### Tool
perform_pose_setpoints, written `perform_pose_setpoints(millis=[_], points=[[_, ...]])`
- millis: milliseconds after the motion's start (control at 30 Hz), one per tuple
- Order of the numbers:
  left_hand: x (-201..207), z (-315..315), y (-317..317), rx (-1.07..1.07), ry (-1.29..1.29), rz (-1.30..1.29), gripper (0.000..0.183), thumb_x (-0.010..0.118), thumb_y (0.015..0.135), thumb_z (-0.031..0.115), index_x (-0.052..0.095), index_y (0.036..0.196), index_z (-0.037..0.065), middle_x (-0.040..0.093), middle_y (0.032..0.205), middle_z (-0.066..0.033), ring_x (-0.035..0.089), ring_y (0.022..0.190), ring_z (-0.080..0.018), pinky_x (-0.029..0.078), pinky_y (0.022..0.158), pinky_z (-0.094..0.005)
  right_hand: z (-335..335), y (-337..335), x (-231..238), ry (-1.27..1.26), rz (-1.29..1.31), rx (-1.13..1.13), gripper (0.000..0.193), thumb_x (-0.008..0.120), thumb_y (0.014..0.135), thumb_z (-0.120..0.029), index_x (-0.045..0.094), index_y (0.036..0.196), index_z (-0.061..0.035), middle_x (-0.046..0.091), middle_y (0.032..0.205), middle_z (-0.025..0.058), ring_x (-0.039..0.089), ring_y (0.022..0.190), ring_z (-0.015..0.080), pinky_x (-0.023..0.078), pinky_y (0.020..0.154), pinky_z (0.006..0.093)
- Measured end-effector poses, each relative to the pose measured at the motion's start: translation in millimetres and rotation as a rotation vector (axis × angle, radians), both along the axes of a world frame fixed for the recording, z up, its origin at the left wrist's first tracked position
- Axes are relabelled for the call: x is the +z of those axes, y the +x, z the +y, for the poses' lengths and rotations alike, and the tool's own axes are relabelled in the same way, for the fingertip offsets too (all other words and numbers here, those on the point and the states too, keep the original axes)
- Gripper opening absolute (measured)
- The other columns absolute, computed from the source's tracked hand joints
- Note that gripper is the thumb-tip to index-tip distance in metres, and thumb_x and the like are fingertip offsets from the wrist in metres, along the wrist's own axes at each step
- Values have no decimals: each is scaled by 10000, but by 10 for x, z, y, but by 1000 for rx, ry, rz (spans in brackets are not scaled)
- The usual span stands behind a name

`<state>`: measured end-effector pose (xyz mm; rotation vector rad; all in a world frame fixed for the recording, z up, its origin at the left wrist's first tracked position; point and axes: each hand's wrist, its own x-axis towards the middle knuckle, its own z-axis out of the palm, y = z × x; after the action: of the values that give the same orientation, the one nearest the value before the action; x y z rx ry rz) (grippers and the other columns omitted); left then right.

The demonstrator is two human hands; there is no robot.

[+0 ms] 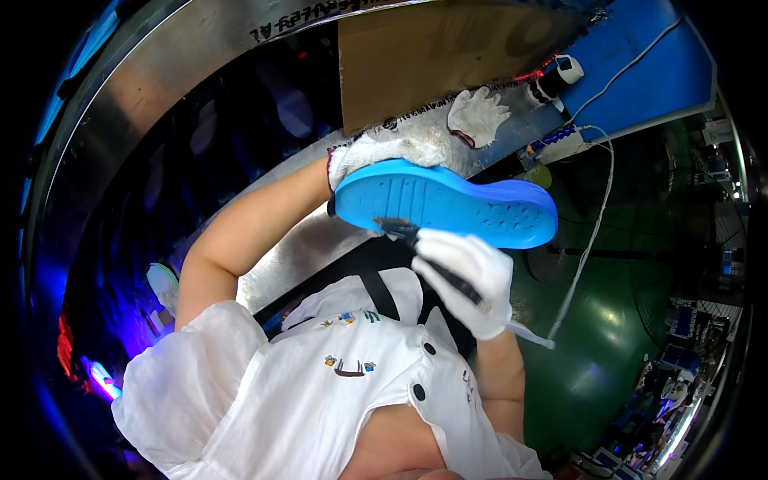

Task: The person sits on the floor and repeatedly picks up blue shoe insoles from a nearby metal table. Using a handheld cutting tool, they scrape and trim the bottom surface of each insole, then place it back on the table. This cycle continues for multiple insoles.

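My left hand (382, 154), in a white knit glove, holds a bright blue shoe sole (436, 204) by its far left edge. The sole is tilted up, and its face shows grooves on the left part and small pits on the right. In my right hand (480, 280), also white-gloved, is a dark-handled brush (404, 230). The brush's brownish head lies at the sole's near edge, left of the middle; whether it touches the surface I cannot tell. The fingers of my left hand behind the sole are partly hidden.
A loose white glove (478, 118) lies on the metal ledge beyond the sole, beside brown cardboard (448, 60). Further right are a white-and-black device (558, 80), a blue panel (640, 64) and a hanging pale cord (596, 216). Soles stand on the dark line (288, 104) at left.
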<state>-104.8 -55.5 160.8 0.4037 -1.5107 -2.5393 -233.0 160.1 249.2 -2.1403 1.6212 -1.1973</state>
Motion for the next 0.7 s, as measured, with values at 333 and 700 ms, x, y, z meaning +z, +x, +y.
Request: perform_pose_setpoints(millis=[333, 700], points=[[247, -38, 16, 119, -290, 127, 283, 548, 958, 249, 684, 1125, 66, 685, 1058, -122, 682, 909, -203, 549, 826, -328, 34, -73, 74, 8, 172, 28, 280, 783, 679, -9, 717, 945, -67, 720, 1002, 117, 607, 616, 228, 491, 553, 296], [171, -178, 189, 162, -583, 210, 434, 595, 931, 369, 612, 1255, 81, 675, 1121, -103, 666, 1023, -180, 520, 942, -300, 150, -97, 122, -91, 457, 19, 411, 660, 627, -137, 729, 1031, -164, 718, 1084, 49, 551, 566, 140, 433, 452, 263]])
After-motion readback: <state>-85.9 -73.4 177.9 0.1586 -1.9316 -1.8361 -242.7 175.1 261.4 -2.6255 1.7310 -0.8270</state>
